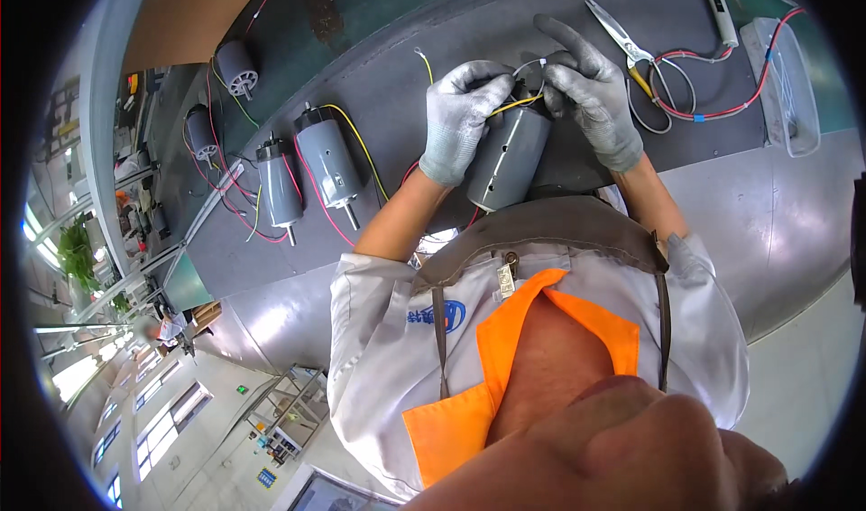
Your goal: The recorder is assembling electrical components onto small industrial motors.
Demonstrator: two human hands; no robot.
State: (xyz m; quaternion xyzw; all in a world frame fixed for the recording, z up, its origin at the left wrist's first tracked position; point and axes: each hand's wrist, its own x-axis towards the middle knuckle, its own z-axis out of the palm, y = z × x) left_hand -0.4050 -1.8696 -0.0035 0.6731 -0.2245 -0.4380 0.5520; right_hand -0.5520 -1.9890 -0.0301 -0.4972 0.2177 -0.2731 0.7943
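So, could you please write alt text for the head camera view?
Two grey-gloved hands, left hand and right hand, pinch thin wires above a grey cylindrical motor on a dark bench mat. Four similar motors lie to the left; scissors lie to the right.

Four grey motors [329,161], scissors [622,37], clear plastic tray [783,87], red-handled tool [719,4]

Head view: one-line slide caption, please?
Gloved left hand and right hand pinch the yellow wire atop a grey motor, scissors nearby.
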